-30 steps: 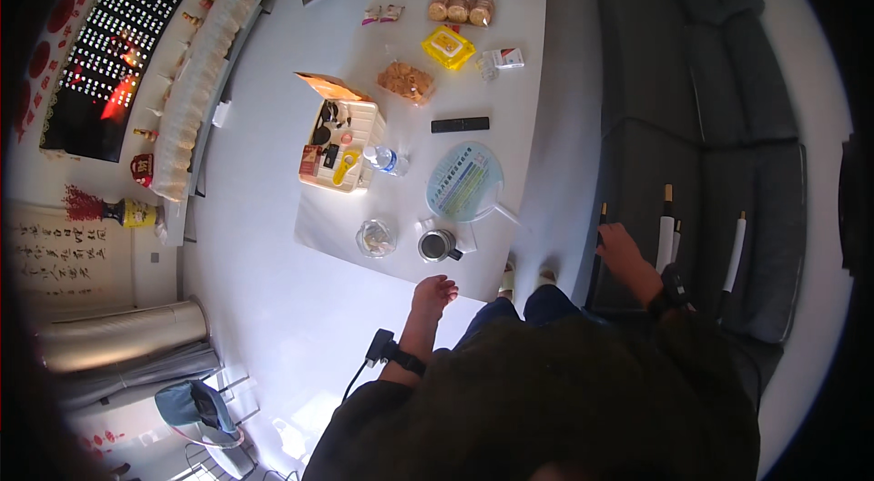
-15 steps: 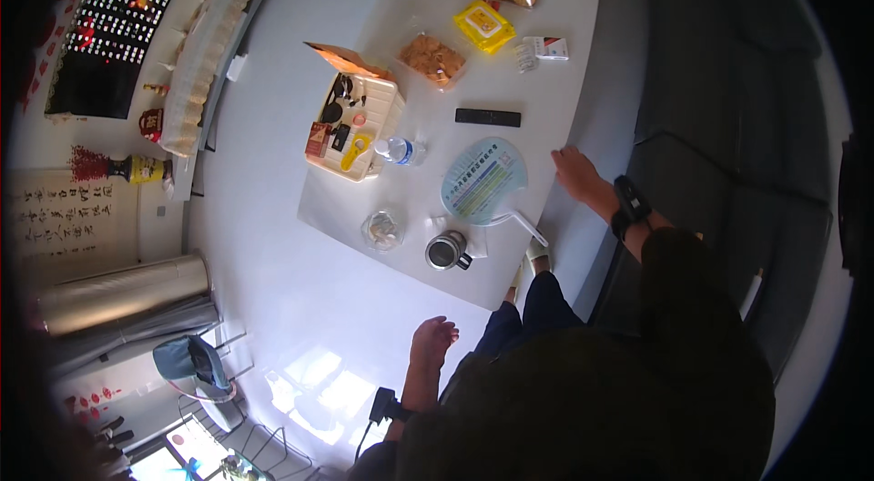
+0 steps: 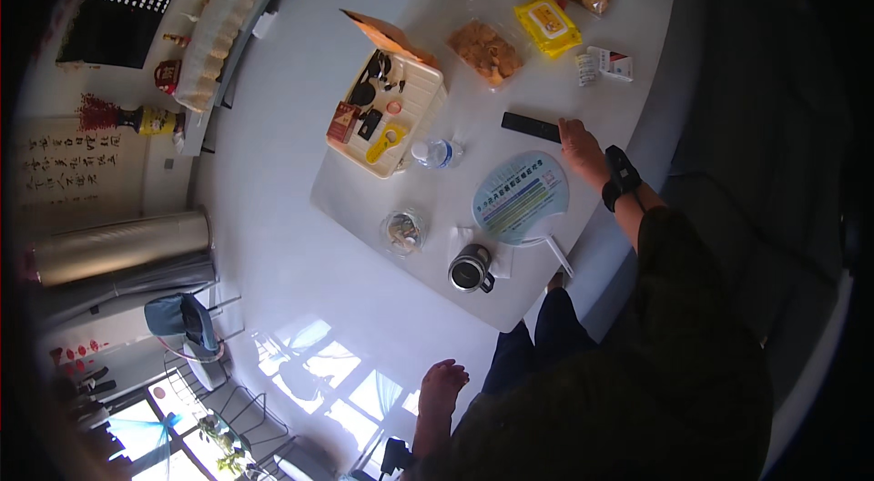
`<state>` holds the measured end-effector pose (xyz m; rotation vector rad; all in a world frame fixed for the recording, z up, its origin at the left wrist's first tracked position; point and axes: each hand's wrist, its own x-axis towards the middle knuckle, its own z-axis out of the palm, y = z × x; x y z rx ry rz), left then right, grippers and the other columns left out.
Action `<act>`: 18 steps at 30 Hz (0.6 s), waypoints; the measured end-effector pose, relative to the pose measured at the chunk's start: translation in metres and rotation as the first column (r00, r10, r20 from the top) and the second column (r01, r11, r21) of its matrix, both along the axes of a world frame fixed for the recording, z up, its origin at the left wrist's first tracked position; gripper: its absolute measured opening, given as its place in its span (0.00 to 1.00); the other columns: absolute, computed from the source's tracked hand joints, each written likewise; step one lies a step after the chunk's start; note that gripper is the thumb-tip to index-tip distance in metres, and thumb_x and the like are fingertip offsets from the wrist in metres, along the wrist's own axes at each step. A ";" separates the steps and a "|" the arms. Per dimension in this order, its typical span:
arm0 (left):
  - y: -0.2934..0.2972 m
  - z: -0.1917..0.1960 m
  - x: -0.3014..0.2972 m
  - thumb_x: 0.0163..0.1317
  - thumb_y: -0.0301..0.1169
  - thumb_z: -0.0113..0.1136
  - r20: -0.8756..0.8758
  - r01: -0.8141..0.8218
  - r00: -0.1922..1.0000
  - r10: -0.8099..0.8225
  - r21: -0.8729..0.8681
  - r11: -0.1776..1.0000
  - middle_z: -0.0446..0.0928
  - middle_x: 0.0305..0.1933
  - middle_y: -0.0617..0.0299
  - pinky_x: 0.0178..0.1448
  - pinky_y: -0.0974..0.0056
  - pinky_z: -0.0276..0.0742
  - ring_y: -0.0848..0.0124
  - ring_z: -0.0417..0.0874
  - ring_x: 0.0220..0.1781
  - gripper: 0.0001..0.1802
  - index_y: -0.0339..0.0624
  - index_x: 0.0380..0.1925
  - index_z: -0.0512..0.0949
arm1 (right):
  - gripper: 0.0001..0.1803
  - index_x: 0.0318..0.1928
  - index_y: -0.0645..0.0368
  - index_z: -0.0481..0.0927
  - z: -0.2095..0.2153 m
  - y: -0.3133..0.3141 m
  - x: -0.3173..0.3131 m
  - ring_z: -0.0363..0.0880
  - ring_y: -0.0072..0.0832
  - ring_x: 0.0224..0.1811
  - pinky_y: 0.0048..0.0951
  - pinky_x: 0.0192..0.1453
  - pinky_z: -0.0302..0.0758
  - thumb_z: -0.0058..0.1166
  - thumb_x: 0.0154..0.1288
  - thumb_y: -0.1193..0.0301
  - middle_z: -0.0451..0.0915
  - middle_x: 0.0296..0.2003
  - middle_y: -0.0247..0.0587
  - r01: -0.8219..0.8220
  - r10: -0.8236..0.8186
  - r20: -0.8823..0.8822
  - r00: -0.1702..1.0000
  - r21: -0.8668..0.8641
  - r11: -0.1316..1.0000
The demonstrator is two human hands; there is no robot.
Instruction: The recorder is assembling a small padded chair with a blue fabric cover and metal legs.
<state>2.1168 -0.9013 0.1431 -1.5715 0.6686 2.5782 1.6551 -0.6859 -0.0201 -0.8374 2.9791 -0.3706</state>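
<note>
Reaching farther, right hand (image 3: 581,148) now lies flat, fingers loosely spread and empty, beside the slim black remote (image 3: 531,127) at its ten o'clock on the white counter (image 3: 473,53); left hand (image 3: 442,387) hangs open, holding nothing.

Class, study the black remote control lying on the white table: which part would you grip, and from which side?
Probably pinch the remote control across its narrow width, near the end closest to the right hand. It lies flat, long and slim on the table, so coming from above with fingers on its two long edges suits it.
</note>
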 end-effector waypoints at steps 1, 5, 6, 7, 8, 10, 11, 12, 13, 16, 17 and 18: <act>0.001 -0.001 0.000 0.55 0.28 0.46 0.007 -0.009 1.000 0.009 0.002 1.000 0.73 0.31 0.46 0.39 0.55 0.72 0.55 0.75 0.33 0.13 0.31 0.38 0.67 | 0.25 0.44 0.67 0.62 -0.009 -0.005 -0.001 0.67 0.40 0.42 0.35 0.39 0.72 0.51 0.41 0.78 0.69 0.35 0.48 0.030 -0.031 0.020 0.999 0.021 0.999; 0.005 -0.008 0.000 0.55 0.29 0.45 0.072 -0.019 0.997 0.019 -0.007 1.000 0.73 0.31 0.47 0.39 0.55 0.72 0.55 0.75 0.33 0.13 0.31 0.38 0.67 | 0.20 0.39 0.65 0.65 -0.011 -0.025 -0.002 0.68 0.41 0.40 0.34 0.39 0.71 0.52 0.41 0.75 0.70 0.33 0.47 0.112 -0.112 -0.008 0.994 0.104 0.988; 0.007 -0.011 -0.002 0.55 0.29 0.45 0.078 -0.007 0.997 0.007 0.002 1.000 0.73 0.31 0.47 0.39 0.55 0.72 0.55 0.75 0.33 0.13 0.31 0.38 0.67 | 0.17 0.36 0.63 0.66 -0.014 -0.026 -0.001 0.68 0.41 0.40 0.35 0.38 0.71 0.53 0.42 0.74 0.70 0.32 0.47 0.109 -0.110 0.006 0.994 0.112 0.988; 0.008 -0.014 -0.005 0.55 0.29 0.45 0.076 -0.009 0.997 0.008 0.009 1.000 0.73 0.31 0.47 0.39 0.55 0.72 0.55 0.75 0.33 0.13 0.31 0.38 0.67 | 0.15 0.33 0.62 0.66 -0.016 -0.025 -0.001 0.69 0.42 0.39 0.35 0.37 0.71 0.53 0.42 0.73 0.70 0.31 0.47 0.108 -0.111 0.018 0.994 0.121 0.987; 0.008 -0.016 -0.007 0.55 0.29 0.45 0.062 0.006 0.998 -0.007 0.013 1.000 0.73 0.31 0.47 0.39 0.55 0.72 0.56 0.75 0.33 0.13 0.30 0.38 0.67 | 0.15 0.33 0.62 0.66 -0.012 -0.027 0.004 0.69 0.42 0.39 0.35 0.37 0.71 0.53 0.42 0.73 0.70 0.31 0.47 0.101 -0.104 0.019 0.994 0.125 0.987; 0.011 -0.020 -0.014 0.56 0.30 0.45 0.045 0.019 0.999 -0.019 0.023 1.000 0.73 0.31 0.47 0.39 0.55 0.72 0.56 0.75 0.33 0.14 0.30 0.38 0.67 | 0.13 0.34 0.63 0.67 -0.002 -0.029 0.016 0.71 0.42 0.37 0.34 0.36 0.73 0.51 0.47 0.72 0.72 0.30 0.45 0.065 -0.076 0.155 0.985 0.077 0.995; 0.012 -0.021 -0.020 0.55 0.30 0.47 0.020 0.025 0.999 -0.026 0.033 0.999 0.74 0.31 0.47 0.40 0.55 0.72 0.56 0.75 0.33 0.13 0.31 0.37 0.69 | 0.18 0.34 0.66 0.66 -0.002 -0.025 0.017 0.73 0.44 0.35 0.37 0.35 0.73 0.56 0.43 0.70 0.73 0.30 0.51 0.045 -0.058 0.190 0.980 0.072 0.996; 0.013 -0.021 -0.025 0.53 0.29 0.48 -0.006 0.033 0.999 -0.033 0.043 0.999 0.74 0.32 0.48 0.40 0.55 0.71 0.56 0.75 0.33 0.13 0.32 0.36 0.70 | 0.18 0.34 0.66 0.66 0.000 -0.021 0.017 0.73 0.44 0.35 0.37 0.35 0.73 0.56 0.43 0.70 0.73 0.30 0.51 0.043 -0.057 0.183 0.981 0.076 0.996; 0.013 -0.023 -0.029 0.53 0.30 0.49 -0.016 0.050 0.999 -0.049 0.031 0.998 0.74 0.31 0.48 0.40 0.56 0.71 0.56 0.75 0.32 0.13 0.31 0.36 0.70 | 0.19 0.34 0.66 0.65 0.002 -0.015 0.018 0.74 0.44 0.34 0.38 0.34 0.73 0.56 0.43 0.70 0.73 0.29 0.53 0.102 -0.108 0.322 0.941 0.036 0.994; 0.014 -0.023 -0.054 0.53 0.31 0.49 -0.049 0.126 0.991 -0.126 -0.003 0.992 0.74 0.30 0.47 0.39 0.56 0.71 0.56 0.75 0.32 0.14 0.31 0.36 0.69 | 0.21 0.33 0.68 0.62 0.003 0.015 0.022 0.76 0.41 0.25 0.38 0.26 0.72 0.56 0.42 0.70 0.73 0.22 0.56 0.042 -0.015 0.271 0.963 -0.096 0.994; 0.012 -0.021 -0.063 0.54 0.31 0.48 -0.025 0.160 0.987 -0.161 -0.035 0.986 0.73 0.30 0.47 0.38 0.57 0.71 0.56 0.75 0.31 0.15 0.30 0.37 0.68 | 0.20 0.32 0.68 0.61 0.017 0.014 0.024 0.75 0.38 0.20 0.36 0.21 0.71 0.55 0.42 0.70 0.72 0.20 0.53 0.183 -0.084 0.568 0.818 -0.119 0.976; 0.013 -0.019 -0.072 0.57 0.32 0.42 -0.005 0.200 0.980 -0.201 -0.077 0.977 0.72 0.30 0.48 0.35 0.62 0.73 0.60 0.75 0.30 0.16 0.28 0.40 0.65 | 0.19 0.31 0.69 0.61 0.037 0.014 0.028 0.73 0.36 0.15 0.33 0.16 0.70 0.54 0.41 0.71 0.71 0.17 0.50 0.321 -0.121 0.803 0.583 -0.091 0.943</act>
